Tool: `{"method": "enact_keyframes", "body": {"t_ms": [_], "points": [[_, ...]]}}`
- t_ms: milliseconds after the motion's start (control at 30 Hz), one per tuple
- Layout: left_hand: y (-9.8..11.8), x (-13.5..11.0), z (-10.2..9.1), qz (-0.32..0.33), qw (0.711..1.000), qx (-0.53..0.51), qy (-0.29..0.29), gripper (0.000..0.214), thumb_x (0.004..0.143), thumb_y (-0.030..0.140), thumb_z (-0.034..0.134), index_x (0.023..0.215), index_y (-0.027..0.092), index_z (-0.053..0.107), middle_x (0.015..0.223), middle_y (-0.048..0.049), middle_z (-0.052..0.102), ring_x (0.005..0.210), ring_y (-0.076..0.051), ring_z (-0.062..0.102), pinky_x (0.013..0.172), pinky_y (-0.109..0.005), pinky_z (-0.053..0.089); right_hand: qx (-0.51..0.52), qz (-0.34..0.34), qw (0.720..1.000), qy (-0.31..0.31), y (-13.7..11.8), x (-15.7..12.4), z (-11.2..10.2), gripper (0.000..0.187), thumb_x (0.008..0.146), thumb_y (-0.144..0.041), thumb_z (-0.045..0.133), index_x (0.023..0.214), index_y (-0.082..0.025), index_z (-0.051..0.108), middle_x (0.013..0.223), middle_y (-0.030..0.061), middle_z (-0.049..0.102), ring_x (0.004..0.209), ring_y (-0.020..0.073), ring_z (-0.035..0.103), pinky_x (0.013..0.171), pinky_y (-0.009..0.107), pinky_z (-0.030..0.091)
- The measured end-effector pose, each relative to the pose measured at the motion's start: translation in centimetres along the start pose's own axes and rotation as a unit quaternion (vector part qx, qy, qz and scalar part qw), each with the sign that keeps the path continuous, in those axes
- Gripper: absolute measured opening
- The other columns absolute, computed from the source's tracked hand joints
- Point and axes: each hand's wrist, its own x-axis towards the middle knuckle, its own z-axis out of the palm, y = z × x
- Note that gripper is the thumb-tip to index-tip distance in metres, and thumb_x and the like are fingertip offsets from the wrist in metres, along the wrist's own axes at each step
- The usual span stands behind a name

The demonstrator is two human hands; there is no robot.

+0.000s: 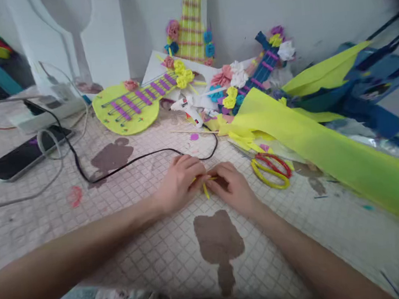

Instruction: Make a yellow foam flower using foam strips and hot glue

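Strip, in the head view: your strip (206, 191) is bright yellow and thin, a small narrow piece mostly covered by your fingers; its material is hard to tell.
Strip's place: just above or on the table (154, 266), left of the scissors (259, 156) and a little nearer you; which, you cannot tell.
Strip's direction: one bit points down toward you, leaning slightly right; another lies crosswise between your hands. The full long axis is hidden.
Left hand: your left hand (182, 181), left of the scissors, has its fingers curled and pinched on the strip.
Right hand: your right hand (236, 188), between strip and scissors, has thumb and fingers closed on the strip's other side.
Sheet: the yellow sheet (311, 138) runs from beyond the scissors to their right.
Glue gun: the white glue gun (189, 109) lies beyond the scissors, to their left.
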Motion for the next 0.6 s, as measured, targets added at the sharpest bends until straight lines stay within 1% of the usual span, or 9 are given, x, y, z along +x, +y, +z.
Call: {"method": "enact_keyframes", "body": {"t_ms": [100,133,167,200,267,333,433,533,600], "points": [[-1.5,0.0,-1.4,-0.057,0.997,0.025,0.048,0.029,0.095,0.025,0.039,0.07,0.016,0.051,0.071,-0.0022,0.055,0.078,-0.017,0.049,0.074,-0.031,0.036,0.008,-0.003,1.0,-0.003,-0.1,-0.1,-0.2,0.008,0.084,-0.024,0.06,0.09,-0.02,0.061,0.087,0.005,0.062,0.087,0.0202,0.054,0.077,0.036,0.043],[-1.8,-0.1,-1.7,-0.07,0.996,0.034,0.05,0.035,0.096,0.026,0.036,0.066,0.016,0.051,0.068,-0.0021,0.054,0.078,-0.017,0.049,0.074,-0.032,0.035,0.006,-0.004,1.0,-0.004,-0.1,-0.2,-0.3,0.008,0.083,-0.023,0.06,0.09,-0.02,0.06,0.087,0.0049,0.062,0.087,0.0203,0.054,0.078,0.036,0.044],[-2.1,-0.2,-1.8,-0.073,0.996,0.042,0.039,0.037,0.097,0.028,0.035,0.066,0.016,0.053,0.069,-0.0022,0.056,0.081,-0.018,0.05,0.076,-0.033,0.035,0.002,-0.006,1.0,-0.006,-0.1,-0.2,-0.3,0.008,0.082,-0.021,0.061,0.09,-0.02,0.06,0.087,0.0047,0.062,0.088,0.0204,0.054,0.078,0.037,0.044],[-2.2,-0.3,-1.8,-0.067,0.996,0.047,0.021,0.032,0.095,0.029,0.04,0.072,0.016,0.057,0.076,-0.0026,0.059,0.085,-0.019,0.05,0.078,-0.033,0.035,-0.005,-0.008,1.0,-0.009,-0.1,-0.2,-0.3,0.009,0.081,-0.019,0.06,0.09,-0.021,0.06,0.088,0.0047,0.062,0.088,0.0205,0.054,0.078,0.037,0.044],[-2.1,-0.7,-1.6,-0.049,0.997,0.05,-0.013,0.015,0.088,0.03,0.055,0.094,0.018,0.061,0.094,-0.0039,0.061,0.096,-0.021,0.05,0.083,-0.035,0.036,-0.023,-0.011,1.0,-0.015,-0.2,-0.2,-0.3,0.011,0.08,-0.015,0.059,0.089,-0.02,0.06,0.088,0.0048,0.061,0.089,0.0209,0.053,0.079,0.037,0.044],[-1.6,-0.9,-1.0,-0.03,0.997,0.055,-0.051,0.02,0.082,0.025,0.061,0.101,0.019,0.06,0.097,-0.0037,0.06,0.097,-0.022,0.049,0.085,-0.035,0.036,-0.045,-0.016,0.999,-0.018,-0.2,-0.3,-0.2,0.012,0.078,-0.013,0.059,0.089,-0.019,0.059,0.089,0.0054,0.06,0.09,0.0214,0.052,0.079,0.037,0.044],[-0.8,-1.0,-0.2,-0.039,0.993,0.069,-0.088,0.015,0.08,0.02,0.062,0.095,0.017,0.06,0.094,-0.0042,0.06,0.096,-0.022,0.049,0.083,-0.035,0.037,-0.08,-0.032,0.996,-0.018,-0.2,-0.4,0.1,0.01,0.079,-0.014,0.059,0.088,-0.018,0.059,0.09,0.0064,0.059,0.09,0.022,0.051,0.08,0.038,0.043],[-0.3,-0.9,0.2,-0.047,0.991,0.086,-0.091,0.005,0.082,0.018,0.061,0.086,0.015,0.059,0.09,-0.0047,0.06,0.093,-0.022,0.049,0.081,-0.035,0.037,-0.115,-0.04,0.992,-0.018,0.0,-0.5,0.5,0.004,0.083,-0.015,0.055,0.085,-0.018,0.058,0.088,0.0066,0.058,0.089,0.0219,0.049,0.079,0.037,0.043],[-0.2,-0.8,0.3,-0.042,0.992,0.087,-0.086,0.006,0.085,0.019,0.059,0.081,0.015,0.058,0.087,-0.0041,0.06,0.091,-0.021,0.049,0.081,-0.034,0.036,-0.132,-0.044,0.99,-0.019,0.0,-0.5,0.6,0.006,0.086,-0.015,0.052,0.084,-0.018,0.057,0.086,0.0064,0.057,0.088,0.0217,0.048,0.078,0.037,0.042]]}}
